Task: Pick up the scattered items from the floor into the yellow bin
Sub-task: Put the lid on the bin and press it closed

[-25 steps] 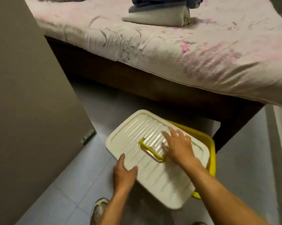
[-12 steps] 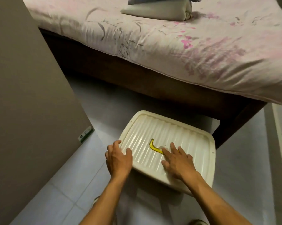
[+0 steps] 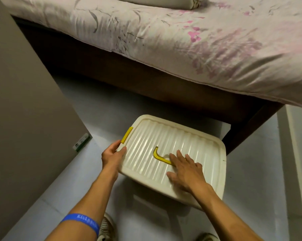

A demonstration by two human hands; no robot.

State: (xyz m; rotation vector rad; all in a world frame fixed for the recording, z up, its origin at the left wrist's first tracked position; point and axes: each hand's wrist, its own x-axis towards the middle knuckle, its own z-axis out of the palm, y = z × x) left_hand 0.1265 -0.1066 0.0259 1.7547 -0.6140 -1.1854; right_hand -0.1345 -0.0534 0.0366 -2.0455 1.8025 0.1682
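Note:
A cream ribbed lid (image 3: 186, 145) covers the yellow bin on the floor in front of the bed; the bin's body is hidden under it. A yellow latch (image 3: 127, 135) shows on the lid's left edge and a yellow handle (image 3: 159, 156) lies in the lid's middle. My left hand (image 3: 112, 154) grips the lid's left edge just below the latch, thumb on top. My right hand (image 3: 186, 168) lies flat on the lid with fingers straight, covering part of the handle. No loose items show on the floor.
A bed (image 3: 199, 40) with a floral sheet and dark wooden frame (image 3: 146, 80) stands right behind the bin. A brown cabinet panel (image 3: 25, 110) closes the left side. Grey floor tiles (image 3: 87, 180) lie between them. My shoes (image 3: 106, 228) are at the bottom edge.
The lid went from tilted, with the yellow bin showing, to lying flat over it. My left hand slid to the lid's left edge by the latch. My right hand stayed pressed on top.

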